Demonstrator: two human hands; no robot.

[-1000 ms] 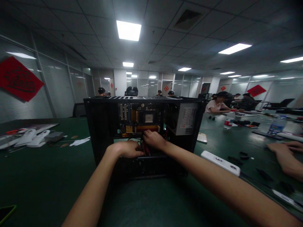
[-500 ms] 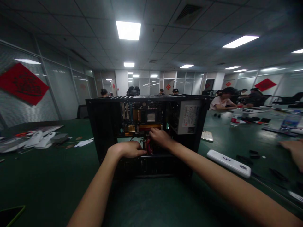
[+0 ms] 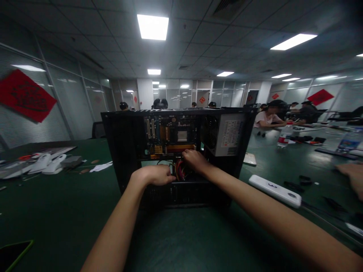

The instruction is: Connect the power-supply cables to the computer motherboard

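Observation:
An open black computer case (image 3: 121, 151) stands on the green table (image 3: 56, 211) in front of me, its motherboard (image 3: 170, 136) and power supply (image 3: 229, 134) exposed. Both my hands reach inside it. My left hand (image 3: 154, 175) is curled at the lower opening, fingers on a bundle of red and yellow cables (image 3: 179, 170). My right hand (image 3: 194, 159) is closed around the same cables just below the motherboard's lower edge. The fingertips of both hands are hidden.
A white power strip (image 3: 274, 190) lies right of the case, with small black parts (image 3: 300, 180) beyond it. White items and papers (image 3: 45, 164) lie at the left. Another person's hand (image 3: 351, 175) rests at the right edge. A phone (image 3: 13, 255) lies bottom left. People sit at the far end.
The view has shifted slightly, so the case sits a bit higher and to the right. My right hand has moved a little right along the cables. My left hand stays at the opening.

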